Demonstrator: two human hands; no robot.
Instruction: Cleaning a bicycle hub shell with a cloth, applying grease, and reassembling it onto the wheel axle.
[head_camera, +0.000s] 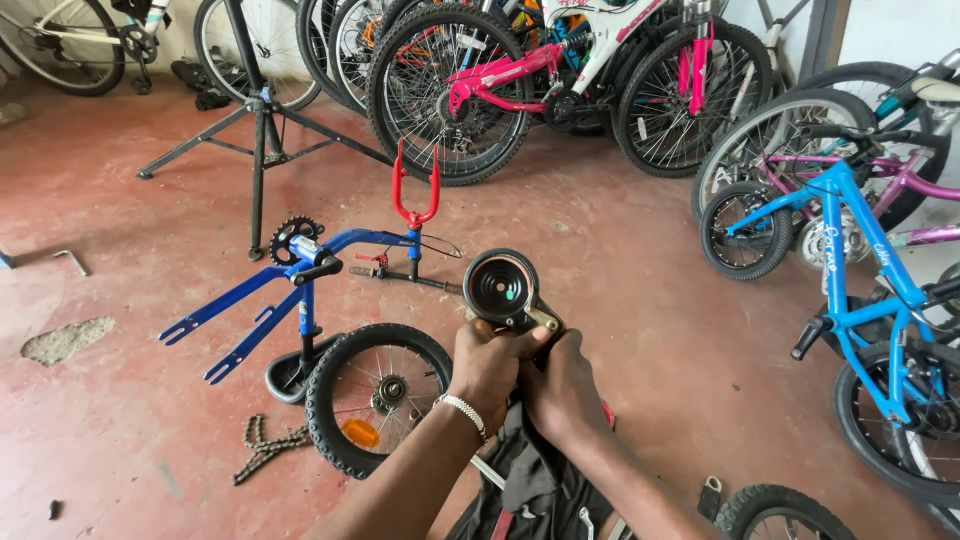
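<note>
Gripping from both sides, the left hand (490, 365) and right hand (562, 385) close together around the base of a round black drum-shaped bicycle part (502, 287), holding it up over the red floor (620, 260). Just left stands a small wheel (375, 395) beside an upturned blue bicycle frame (290, 290); a chain (265, 448) lies nearby, and parked bicycles (560, 80) line the far side.

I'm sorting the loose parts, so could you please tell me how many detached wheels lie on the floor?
2: one small wheel just left of the left hand, beside the upturned blue frame; another wheel at the bottom edge, right of the right hand, partly cut off. Others may be hidden.
</note>
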